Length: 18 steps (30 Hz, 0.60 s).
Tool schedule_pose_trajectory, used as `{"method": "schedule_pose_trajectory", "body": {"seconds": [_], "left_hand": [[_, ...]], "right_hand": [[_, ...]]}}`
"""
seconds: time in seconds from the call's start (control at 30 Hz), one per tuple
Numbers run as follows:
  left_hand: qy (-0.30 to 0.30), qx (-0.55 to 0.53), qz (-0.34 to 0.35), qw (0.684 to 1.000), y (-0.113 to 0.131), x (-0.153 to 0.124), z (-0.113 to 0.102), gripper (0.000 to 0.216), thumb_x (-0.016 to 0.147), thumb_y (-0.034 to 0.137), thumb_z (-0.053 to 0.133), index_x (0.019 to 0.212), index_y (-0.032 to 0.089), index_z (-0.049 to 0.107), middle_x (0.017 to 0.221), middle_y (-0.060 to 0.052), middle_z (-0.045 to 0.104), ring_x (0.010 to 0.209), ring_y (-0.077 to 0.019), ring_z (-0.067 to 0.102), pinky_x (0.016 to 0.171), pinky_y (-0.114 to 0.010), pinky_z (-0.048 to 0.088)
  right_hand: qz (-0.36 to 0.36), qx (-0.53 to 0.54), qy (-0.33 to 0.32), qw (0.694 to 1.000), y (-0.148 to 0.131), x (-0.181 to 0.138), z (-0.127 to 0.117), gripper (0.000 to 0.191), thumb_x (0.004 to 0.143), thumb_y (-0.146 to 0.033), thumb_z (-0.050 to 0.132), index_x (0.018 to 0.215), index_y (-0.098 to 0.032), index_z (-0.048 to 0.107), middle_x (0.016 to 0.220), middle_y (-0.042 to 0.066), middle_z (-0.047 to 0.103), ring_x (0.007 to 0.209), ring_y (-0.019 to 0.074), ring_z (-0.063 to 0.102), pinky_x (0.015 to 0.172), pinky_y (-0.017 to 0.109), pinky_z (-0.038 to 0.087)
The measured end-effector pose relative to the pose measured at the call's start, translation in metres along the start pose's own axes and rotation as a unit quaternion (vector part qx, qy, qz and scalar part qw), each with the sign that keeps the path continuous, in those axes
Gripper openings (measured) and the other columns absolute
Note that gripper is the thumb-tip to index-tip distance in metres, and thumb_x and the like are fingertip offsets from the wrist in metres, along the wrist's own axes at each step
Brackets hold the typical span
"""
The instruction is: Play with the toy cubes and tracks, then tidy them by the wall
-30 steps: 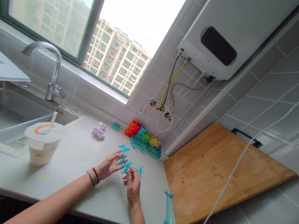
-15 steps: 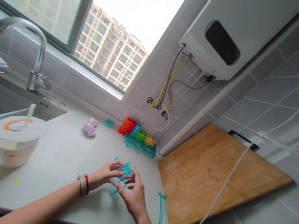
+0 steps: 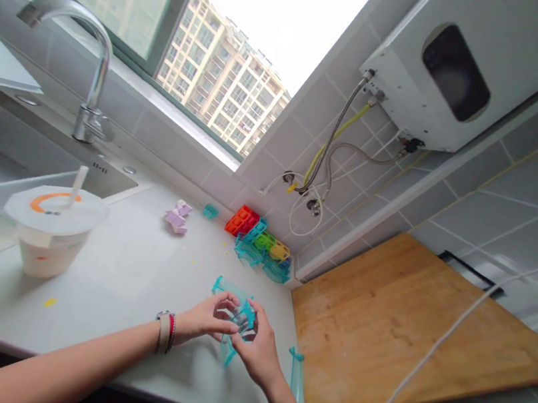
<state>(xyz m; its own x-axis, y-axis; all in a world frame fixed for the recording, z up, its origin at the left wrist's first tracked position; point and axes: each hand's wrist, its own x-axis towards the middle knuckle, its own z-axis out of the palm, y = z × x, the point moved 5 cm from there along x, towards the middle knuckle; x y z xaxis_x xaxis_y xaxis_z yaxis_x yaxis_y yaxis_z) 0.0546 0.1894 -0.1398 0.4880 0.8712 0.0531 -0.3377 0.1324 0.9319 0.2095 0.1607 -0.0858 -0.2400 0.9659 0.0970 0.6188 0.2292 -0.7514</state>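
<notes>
My left hand [image 3: 211, 319] and my right hand [image 3: 257, 346] meet over the counter near its right end. Between them they grip a clear teal plastic track piece [image 3: 245, 317], fingers curled round it from both sides. Part of this piece is hidden behind my fingers. Just beyond my hands lies another teal track piece [image 3: 230, 288], and I cannot tell whether the two are joined. A long teal piece [image 3: 296, 374] lies to the right, partly behind my right forearm.
Coloured blocks [image 3: 264, 234] and curved teal pieces [image 3: 275, 268] stand by the wall. Purple blocks [image 3: 177, 218] sit left of them. A lidded cup with straw [image 3: 49, 236] stands beside the sink [image 3: 114, 188]. A wooden board [image 3: 400, 336] leans at right, a white cable [image 3: 418, 372] crossing it.
The view has shifted, so most things sit further right in the picture. My hands have turned the teal piece slightly and still hold it, the thumbs now closer together.
</notes>
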Motion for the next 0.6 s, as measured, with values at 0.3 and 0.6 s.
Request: {"method": "schedule_pose_trajectory", "body": {"seconds": [0.3, 0.6], "left_hand": [[0.069, 0.083, 0.017, 0.994, -0.004, 0.008, -0.015, 0.048, 0.077, 0.052, 0.074, 0.104, 0.019, 0.056, 0.077, 0.002, 0.063, 0.061, -0.0137, 0.060, 0.050, -0.024, 0.043], [0.081, 0.102, 0.005, 0.991, -0.009, 0.013, -0.019, 0.039, 0.079, 0.052, 0.067, 0.096, 0.017, 0.060, 0.078, -0.002, 0.068, 0.058, -0.0138, 0.061, 0.050, -0.023, 0.043]], "right_hand": [[0.109, -0.073, 0.050, 0.990, 0.068, 0.104, -0.102, 0.064, 0.075, -0.026, 0.076, 0.135, -0.016, 0.056, 0.092, 0.003, 0.073, 0.088, 0.0216, 0.069, 0.082, 0.033, 0.057], [0.170, -0.124, -0.041, 0.977, 0.133, 0.154, -0.113, 0.030, 0.099, -0.033, 0.065, 0.124, -0.016, 0.063, 0.124, 0.009, 0.066, 0.104, 0.0228, 0.068, 0.089, 0.043, 0.059]]}}
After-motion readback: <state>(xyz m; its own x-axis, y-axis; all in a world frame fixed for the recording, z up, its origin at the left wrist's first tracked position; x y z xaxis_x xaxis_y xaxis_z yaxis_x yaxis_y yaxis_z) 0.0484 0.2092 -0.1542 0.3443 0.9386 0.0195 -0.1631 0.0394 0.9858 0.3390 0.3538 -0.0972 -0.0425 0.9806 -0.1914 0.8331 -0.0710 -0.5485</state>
